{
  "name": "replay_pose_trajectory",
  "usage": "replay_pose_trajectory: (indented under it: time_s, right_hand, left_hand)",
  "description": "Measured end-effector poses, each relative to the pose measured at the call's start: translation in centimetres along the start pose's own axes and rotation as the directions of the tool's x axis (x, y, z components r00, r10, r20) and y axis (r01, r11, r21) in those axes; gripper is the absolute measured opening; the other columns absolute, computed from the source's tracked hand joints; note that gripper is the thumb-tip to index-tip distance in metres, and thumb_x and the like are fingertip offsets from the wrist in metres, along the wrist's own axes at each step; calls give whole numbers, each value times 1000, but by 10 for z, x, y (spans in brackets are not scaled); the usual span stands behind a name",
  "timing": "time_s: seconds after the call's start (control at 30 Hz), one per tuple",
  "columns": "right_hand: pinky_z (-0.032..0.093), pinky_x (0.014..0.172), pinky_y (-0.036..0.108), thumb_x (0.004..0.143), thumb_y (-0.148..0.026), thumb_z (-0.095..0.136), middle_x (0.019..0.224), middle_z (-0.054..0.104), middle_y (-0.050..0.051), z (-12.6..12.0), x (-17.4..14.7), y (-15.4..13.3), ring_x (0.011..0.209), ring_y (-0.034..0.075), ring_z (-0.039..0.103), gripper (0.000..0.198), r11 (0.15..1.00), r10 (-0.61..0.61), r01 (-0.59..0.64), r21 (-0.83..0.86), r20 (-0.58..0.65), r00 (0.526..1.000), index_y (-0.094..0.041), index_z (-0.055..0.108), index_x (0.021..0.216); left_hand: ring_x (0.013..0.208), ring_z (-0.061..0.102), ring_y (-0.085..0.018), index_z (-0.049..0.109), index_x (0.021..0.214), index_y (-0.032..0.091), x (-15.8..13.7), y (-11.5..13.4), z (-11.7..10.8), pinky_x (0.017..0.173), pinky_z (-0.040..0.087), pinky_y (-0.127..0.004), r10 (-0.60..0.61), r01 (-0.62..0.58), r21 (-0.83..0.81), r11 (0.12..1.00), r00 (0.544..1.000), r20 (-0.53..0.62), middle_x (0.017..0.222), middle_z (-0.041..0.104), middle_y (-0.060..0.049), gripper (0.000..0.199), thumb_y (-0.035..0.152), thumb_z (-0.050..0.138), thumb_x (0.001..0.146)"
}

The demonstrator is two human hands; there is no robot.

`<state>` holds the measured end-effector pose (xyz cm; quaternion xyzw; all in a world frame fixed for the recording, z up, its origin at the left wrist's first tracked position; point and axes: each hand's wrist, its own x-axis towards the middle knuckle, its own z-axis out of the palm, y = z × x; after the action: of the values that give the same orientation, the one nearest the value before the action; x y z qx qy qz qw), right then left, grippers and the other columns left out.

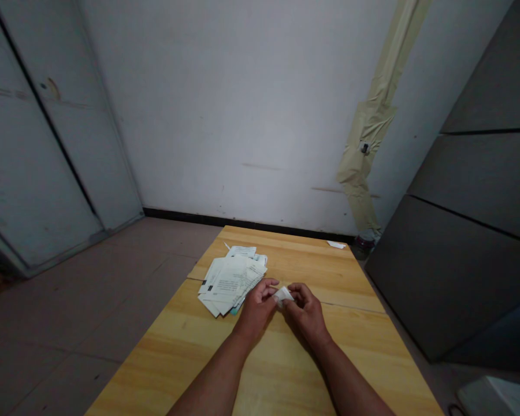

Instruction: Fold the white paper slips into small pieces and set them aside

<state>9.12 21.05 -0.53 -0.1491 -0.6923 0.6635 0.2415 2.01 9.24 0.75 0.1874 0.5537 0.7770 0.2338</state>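
Between my two hands is a small folded piece of white paper, held just above the wooden table. My left hand pinches its left side, thumb against fingers. On the other side, my right hand grips the right edge with curled fingers and thumb. Part of the paper is hidden by my thumbs. Close by on the left lies a loose, overlapping pile of printed paper sheets, its right edge partly behind my left hand.
A small white paper scrap lies at the table's far right corner. Beyond the table stands a white wall with a taped strip. Grey panels rise on the right, and a pale box sits at lower right.
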Motion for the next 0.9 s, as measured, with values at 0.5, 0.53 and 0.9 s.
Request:
replay_pose_trajectory:
  time_s: [0.5,0.53,0.9]
  right_hand:
    - [28,45,21,61,-34,77,52,48,-7,-3,0,-3,47,8,35,30,975,109,-121,186,73,991,-20,51,64]
    - [28,44,20,61,-35,77,52,48,-7,-4,0,-3,47,8,35,30,975,116,-130,181,83,990,-20,51,64]
    - [50,71,30,65,-30,74,91,63,2,-9,2,-3,78,17,56,37,974,-185,179,-139,-27,982,-23,59,98]
  left_hand:
    - [65,59,-15,69,100,15,6,-14,-7,61,43,-25,35,-30,95,995,998,-54,75,68,-3,40,25,74,61]
    - [64,58,-15,69,99,15,6,-13,-7,61,43,-25,40,-33,112,993,997,-59,73,67,-2,40,25,74,61]
    - [70,61,-17,67,101,21,5,-15,-12,66,43,-25,170,-138,392,910,984,-49,76,68,0,32,19,68,68]
